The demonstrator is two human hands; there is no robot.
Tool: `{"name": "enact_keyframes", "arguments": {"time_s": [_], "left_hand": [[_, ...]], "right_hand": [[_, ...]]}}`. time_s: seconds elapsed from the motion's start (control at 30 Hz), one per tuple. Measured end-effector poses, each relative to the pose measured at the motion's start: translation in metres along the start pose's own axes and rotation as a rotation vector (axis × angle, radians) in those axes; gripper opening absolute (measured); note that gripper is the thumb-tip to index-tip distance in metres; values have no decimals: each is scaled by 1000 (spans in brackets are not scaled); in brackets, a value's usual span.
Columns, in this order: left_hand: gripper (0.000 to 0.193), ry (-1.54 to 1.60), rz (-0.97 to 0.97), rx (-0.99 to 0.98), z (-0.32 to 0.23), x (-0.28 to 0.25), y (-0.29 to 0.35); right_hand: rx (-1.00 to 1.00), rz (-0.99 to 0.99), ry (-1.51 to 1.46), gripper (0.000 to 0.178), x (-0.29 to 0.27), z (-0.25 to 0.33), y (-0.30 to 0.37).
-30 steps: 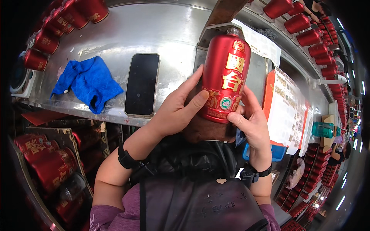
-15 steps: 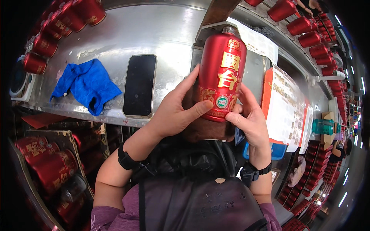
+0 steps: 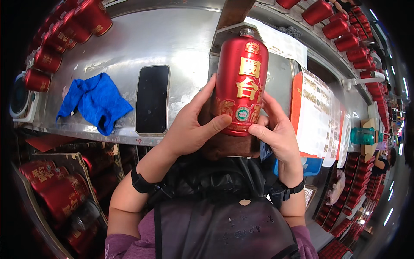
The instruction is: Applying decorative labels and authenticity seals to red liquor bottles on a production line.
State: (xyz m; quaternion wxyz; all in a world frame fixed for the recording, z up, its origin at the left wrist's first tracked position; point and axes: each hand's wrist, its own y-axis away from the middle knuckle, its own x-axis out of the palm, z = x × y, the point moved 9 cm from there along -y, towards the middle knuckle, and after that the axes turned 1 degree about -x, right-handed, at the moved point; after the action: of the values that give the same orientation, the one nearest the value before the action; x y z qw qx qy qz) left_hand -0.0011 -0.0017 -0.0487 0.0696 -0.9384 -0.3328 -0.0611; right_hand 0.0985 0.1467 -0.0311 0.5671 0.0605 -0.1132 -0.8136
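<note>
A red bottle [image 3: 242, 82] with gold decoration, a small green-and-white round sticker and a bare clear neck lies between my hands, its neck pointing away from me. My left hand [image 3: 194, 123] grips its left side, thumb across the lower front. On the right, my right hand [image 3: 277, 127] holds the lower edge with thumb and fingers. Beneath the bottle is a brown support [image 3: 224, 146], mostly hidden. Left of it, a dark-screened phone [image 3: 152, 99] and a crumpled blue cloth [image 3: 95, 102] rest on the metal table [image 3: 172, 36].
More red bottles [image 3: 92, 17] stand at the far left, and others [image 3: 334, 28] line a conveyor at the far right. Printed label sheets [image 3: 320, 112] lie right of my hands. A divided box of red bottles [image 3: 60, 190] sits at the lower left. A green jar [image 3: 363, 136] stands farther right.
The bottle and both hands appear slightly farther left, and the whole view has shifted a little. My grip on the bottle looks the same.
</note>
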Motion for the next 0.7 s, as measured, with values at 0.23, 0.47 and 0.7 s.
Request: {"name": "enact_keyframes", "arguments": {"time_s": [0.23,0.47,0.7], "left_hand": [[102,-191,-31,9,-12,-10,2],[133,-854,14,19,-46,22,-1],[130,-587,76,28,-29,6,-1]], "right_hand": [[36,50,-194,73,0,5,-3],[-9,58,-193,61,-3,1,-8],[8,-24,-297,56,-4,5,0]]}}
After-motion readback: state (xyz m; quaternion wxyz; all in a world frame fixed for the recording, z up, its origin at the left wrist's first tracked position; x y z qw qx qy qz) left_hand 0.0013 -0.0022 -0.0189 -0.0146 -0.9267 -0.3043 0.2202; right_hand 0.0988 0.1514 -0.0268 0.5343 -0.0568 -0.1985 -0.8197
